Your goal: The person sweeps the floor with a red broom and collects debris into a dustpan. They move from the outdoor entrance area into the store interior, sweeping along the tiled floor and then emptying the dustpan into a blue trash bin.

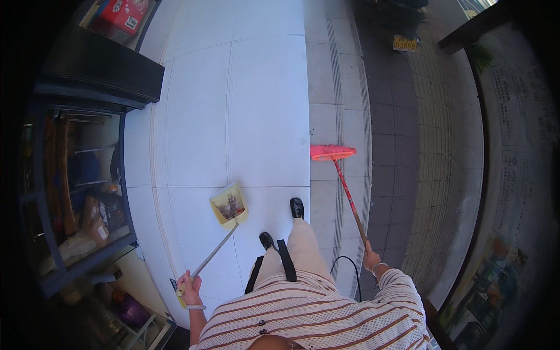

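At the lower left, my left hand (190,289) is closed round the grip of a long-handled dustpan. The yellow dustpan (229,205) is on the pale floor left of my feet, with grey debris in it. On the right, my right hand (372,258) grips the stick of a broom. Its pink-red broom head (333,152) rests on the grey paving strip just past the edge of the pale tiles, ahead of my feet. A few dark specks (312,131) lie just beyond the bristles.
A glass-fronted shop window (87,175) with stored goods lines the left. Beyond it juts a dark ledge (105,78) near a red package (119,17). Right of the broom run dark paving (389,153) and a board bearing writing (509,175). A parked vehicle's yellow plate (405,43) shows at the top right.
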